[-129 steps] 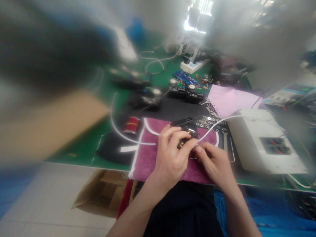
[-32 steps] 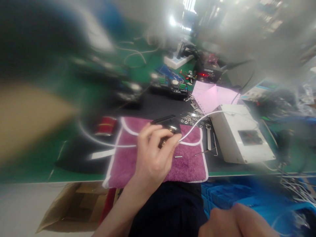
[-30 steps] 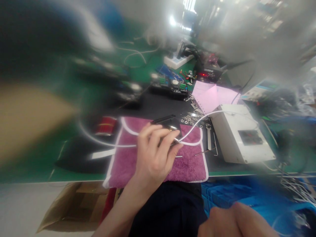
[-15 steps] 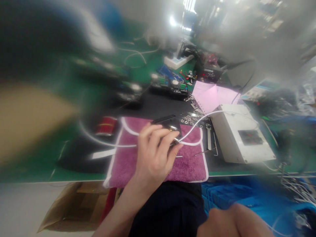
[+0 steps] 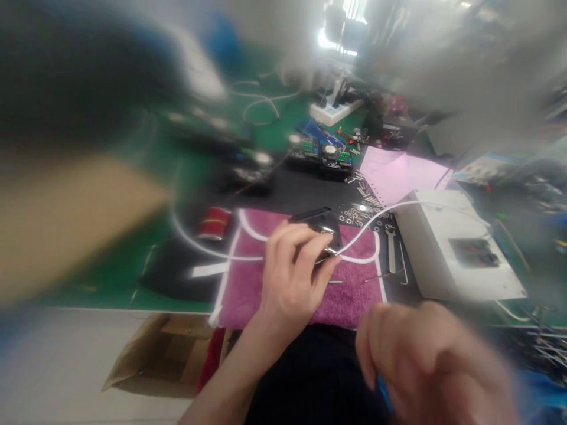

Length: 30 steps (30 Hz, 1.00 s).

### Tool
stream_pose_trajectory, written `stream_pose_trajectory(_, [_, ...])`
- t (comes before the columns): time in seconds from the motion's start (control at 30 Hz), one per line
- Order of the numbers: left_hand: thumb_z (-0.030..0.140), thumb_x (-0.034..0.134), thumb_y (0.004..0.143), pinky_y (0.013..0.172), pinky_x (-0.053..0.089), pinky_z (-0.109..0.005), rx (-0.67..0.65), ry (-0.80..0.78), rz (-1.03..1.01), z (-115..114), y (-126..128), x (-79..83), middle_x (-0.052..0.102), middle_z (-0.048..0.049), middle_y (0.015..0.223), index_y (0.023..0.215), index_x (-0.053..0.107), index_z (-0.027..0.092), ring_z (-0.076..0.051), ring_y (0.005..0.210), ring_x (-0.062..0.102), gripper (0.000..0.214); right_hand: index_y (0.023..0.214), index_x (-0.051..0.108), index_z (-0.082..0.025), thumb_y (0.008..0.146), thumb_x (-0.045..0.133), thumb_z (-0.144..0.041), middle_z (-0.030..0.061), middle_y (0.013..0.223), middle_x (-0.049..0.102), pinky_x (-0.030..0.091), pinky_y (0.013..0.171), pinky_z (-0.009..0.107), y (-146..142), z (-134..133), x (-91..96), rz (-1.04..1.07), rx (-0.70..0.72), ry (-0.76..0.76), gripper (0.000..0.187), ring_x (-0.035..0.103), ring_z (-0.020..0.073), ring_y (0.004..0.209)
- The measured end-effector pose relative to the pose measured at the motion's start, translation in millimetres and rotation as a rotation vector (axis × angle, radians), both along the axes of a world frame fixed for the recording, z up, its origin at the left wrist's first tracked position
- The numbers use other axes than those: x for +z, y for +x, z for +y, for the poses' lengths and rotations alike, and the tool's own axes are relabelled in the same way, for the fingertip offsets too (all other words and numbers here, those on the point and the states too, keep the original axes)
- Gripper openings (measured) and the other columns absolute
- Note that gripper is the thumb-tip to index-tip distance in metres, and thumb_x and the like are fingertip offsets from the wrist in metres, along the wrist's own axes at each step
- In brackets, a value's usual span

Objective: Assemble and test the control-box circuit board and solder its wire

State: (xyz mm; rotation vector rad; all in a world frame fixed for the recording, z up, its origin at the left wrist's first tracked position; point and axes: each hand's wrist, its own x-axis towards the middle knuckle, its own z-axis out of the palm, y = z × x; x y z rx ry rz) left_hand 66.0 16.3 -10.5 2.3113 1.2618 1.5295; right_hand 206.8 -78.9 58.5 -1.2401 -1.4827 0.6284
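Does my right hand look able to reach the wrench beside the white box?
Probably yes: nothing covers the wrench on the black mat, though I can't tell whether your blurred right hand holds anything.

Glossy black casing (image 5: 331, 222): lies over purple plush rectangular towel (image 5: 245, 298).
Red cylindrical spool (image 5: 215, 223): sits left of towel.
Silver metal wrench (image 5: 391, 254): lies between towel and white boxy case (image 5: 436, 239).
Pink paper sheets (image 5: 401, 176): lie behind case.

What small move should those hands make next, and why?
Probably bring the right hand over to the black part: the left hand holds it on the purple towel, while the right is apart from it, too blurred to show whether it holds anything.
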Motion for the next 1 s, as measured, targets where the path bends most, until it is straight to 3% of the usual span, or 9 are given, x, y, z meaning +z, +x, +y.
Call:
stream_pose_trajectory(0.1, [0.033,0.089,0.088,0.122,0.051,-0.055,0.052,-0.036,-0.054,-2.6,-1.7,1.1,0.057,-0.0162,0.138,0.149,0.053,0.018,-0.033,0.138,0.057,0.072,0.098,0.067,-0.025,0.104,0.069,-0.026,-0.0002,0.084,0.066,0.050,0.064,0.028,8.6,17.7,0.1,-0.146,-0.157,0.005,0.006,0.063,0.0147,0.072])
stream_pose_trajectory(0.2, [0.038,0.090,0.086,0.128,0.045,-0.058,0.070,-0.145,-0.083,-3.1,-2.5,1.5,0.048,-0.0185,0.151,0.158,0.043,0.019,-0.037,0.151,0.047,0.088,0.114,0.073,-0.025,0.099,0.075,-0.022,0.0030,0.103,0.070,0.053,0.077,0.030,18.3,38.6,-13.1,-0.461,-0.199,0.050,0.015,0.066,0.0157,0.086])
stream_pose_trajectory(0.3, [0.028,0.088,0.087,0.132,0.041,-0.055,0.027,-0.296,-0.113,-1.7,-2.2,0.9,0.041,-0.0176,0.160,0.164,0.034,0.022,-0.034,0.156,0.043,0.095,0.117,0.074,-0.024,0.101,0.073,-0.023,0.0042,0.108,0.069,0.054,0.084,0.031,22.3,50.8,-27.6,-0.597,-0.141,0.049,0.016,0.068,0.0168,0.095])
stream_pose_trajectory(0.43, [0.022,0.086,0.087,0.130,0.045,-0.048,-0.015,-0.396,-0.110,-0.5,-2.1,-0.5,0.040,-0.0150,0.162,0.166,0.032,0.025,-0.030,0.155,0.046,0.095,0.117,0.074,-0.022,0.102,0.072,-0.020,0.0037,0.106,0.070,0.054,0.087,0.030,21.2,52.6,-34.4,-0.610,-0.114,0.059,0.015,0.069,0.0162,0.096])
stream_pose_trajectory(0.6, [0.024,0.083,0.091,0.129,0.047,-0.046,-0.022,-0.401,-0.108,-0.9,-3.5,0.1,0.039,-0.0148,0.162,0.164,0.035,0.024,-0.029,0.156,0.045,0.088,0.113,0.073,-0.021,0.101,0.072,-0.019,0.0033,0.103,0.071,0.054,0.086,0.030,19.1,52.3,-33.9,-0.614,-0.132,0.071,0.012,0.069,0.0159,0.093])
stream_pose_trajectory(0.8, [0.026,0.083,0.091,0.129,0.047,-0.047,-0.018,-0.406,-0.103,-1.5,-3.5,1.1,0.040,-0.0151,0.161,0.163,0.036,0.025,-0.029,0.155,0.047,0.085,0.107,0.072,-0.021,0.101,0.073,-0.020,0.0020,0.098,0.069,0.052,0.080,0.030,16.4,54.1,-34.7,-0.624,-0.152,0.091,0.006,0.067,0.0145,0.086])
stream_pose_trajectory(1.0, [0.022,0.082,0.090,0.127,0.050,-0.051,-0.014,-0.382,-0.105,-0.8,-3.1,-1.5,0.041,-0.0160,0.161,0.161,0.038,0.026,-0.031,0.154,0.048,0.084,0.115,0.074,-0.022,0.101,0.073,-0.027,0.0047,0.105,0.068,0.053,0.081,0.033,10.8,57.1,-33.3,-0.657,-0.183,0.037,0.015,0.068,0.0182,0.092])
